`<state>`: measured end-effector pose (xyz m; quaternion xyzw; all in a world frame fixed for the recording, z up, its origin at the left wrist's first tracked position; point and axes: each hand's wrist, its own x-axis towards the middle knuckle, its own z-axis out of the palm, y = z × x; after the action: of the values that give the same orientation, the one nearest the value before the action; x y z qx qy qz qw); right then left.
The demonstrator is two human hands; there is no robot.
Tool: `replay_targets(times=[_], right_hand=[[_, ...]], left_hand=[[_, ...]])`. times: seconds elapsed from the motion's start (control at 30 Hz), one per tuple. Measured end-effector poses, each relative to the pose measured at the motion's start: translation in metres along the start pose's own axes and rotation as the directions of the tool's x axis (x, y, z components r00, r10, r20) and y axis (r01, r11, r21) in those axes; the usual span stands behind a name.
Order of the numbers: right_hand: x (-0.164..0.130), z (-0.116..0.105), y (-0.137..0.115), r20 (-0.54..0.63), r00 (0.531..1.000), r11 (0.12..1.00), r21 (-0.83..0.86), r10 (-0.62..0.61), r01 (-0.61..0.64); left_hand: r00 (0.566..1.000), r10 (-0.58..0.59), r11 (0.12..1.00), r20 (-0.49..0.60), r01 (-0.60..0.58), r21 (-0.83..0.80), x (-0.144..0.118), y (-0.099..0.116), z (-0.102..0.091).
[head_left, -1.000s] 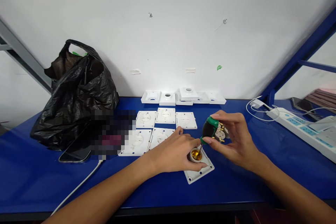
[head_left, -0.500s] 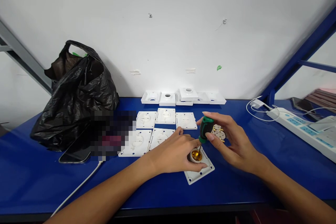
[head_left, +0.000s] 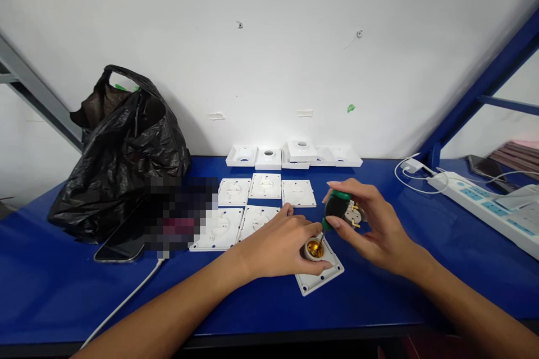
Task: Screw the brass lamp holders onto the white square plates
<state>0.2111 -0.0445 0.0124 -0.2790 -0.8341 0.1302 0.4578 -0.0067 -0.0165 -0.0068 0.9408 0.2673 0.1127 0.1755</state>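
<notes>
- The screwdriver (head_left: 338, 208) has tipped further over toward the table's (head_left: 379, 305) right edge than half a second ago, when its handle stood straighter.
- The right hand (head_left: 377, 230) has shifted slightly with it, thumb and fingertips closed around the handle, the palm hollow.
- The handle again covers part of the pile of round parts (head_left: 354, 215) behind it.
- The left hand (head_left: 282, 244) has not moved: half curled, its thumb and forefinger hold the brass-lined socket (head_left: 310, 256).
- The socket stands on a white plate (head_left: 310, 285), nearer the table's front edge than its back edge.
- The shaft still reaches into the socket, so the screwdriving seems to be continuing; the tip's seating is hidden.
</notes>
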Motion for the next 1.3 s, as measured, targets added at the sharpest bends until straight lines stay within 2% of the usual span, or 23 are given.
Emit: replay_targets(times=[0.17, 0.33, 0.53, 0.7, 0.77, 0.83, 1.1, 1.3], right_hand=[[-0.0064, 0.0016, 0.0051, -0.104, 0.995, 0.999, 0.044, -0.013, 0.017], [-0.0086, 0.0014, 0.0028, -0.044, 0.997, 0.998, -0.016, 0.063, -0.064], [-0.0018, 0.0006, 0.0033, -0.094, 0.994, 0.995, 0.078, -0.050, 0.057], [-0.0073, -0.0012, 0.0047, -0.076, 0.997, 1.000, 0.001, 0.001, -0.001], [-0.0087, -0.0019, 0.0034, -0.049, 0.999, 1.000, 0.023, 0.016, -0.015], [-0.0076, -0.0024, 0.0016, -0.034, 0.999, 0.997, 0.069, 0.018, -0.016], [-0.0009, -0.0015, 0.0023, -0.118, 0.993, 0.995, 0.093, -0.014, 0.026], [-0.0026, -0.0008, 0.0013, -0.062, 0.998, 0.999, 0.038, -0.012, 0.015]], left_hand=[[1.000, 0.001, 1.000, 0.004, -0.001, 0.031, -0.0007, -0.0020, 0.0025], [1.000, -0.007, 1.000, 0.017, 0.007, -0.011, -0.0001, -0.0003, 0.0000], [1.000, 0.002, 1.000, -0.001, -0.002, 0.002, -0.0005, -0.0015, 0.0017], [1.000, -0.007, 1.000, 0.001, 0.007, -0.008, -0.0005, -0.0011, 0.0009], [1.000, -0.013, 1.000, 0.017, 0.013, -0.026, -0.0002, 0.0001, -0.0009], [1.000, -0.010, 0.999, 0.025, 0.011, -0.035, -0.0001, 0.0007, -0.0017], [1.000, 0.007, 1.000, -0.005, -0.006, 0.003, -0.0003, -0.0029, 0.0036], [1.000, -0.002, 1.000, 0.022, 0.003, -0.020, 0.0003, 0.0003, -0.0015]])
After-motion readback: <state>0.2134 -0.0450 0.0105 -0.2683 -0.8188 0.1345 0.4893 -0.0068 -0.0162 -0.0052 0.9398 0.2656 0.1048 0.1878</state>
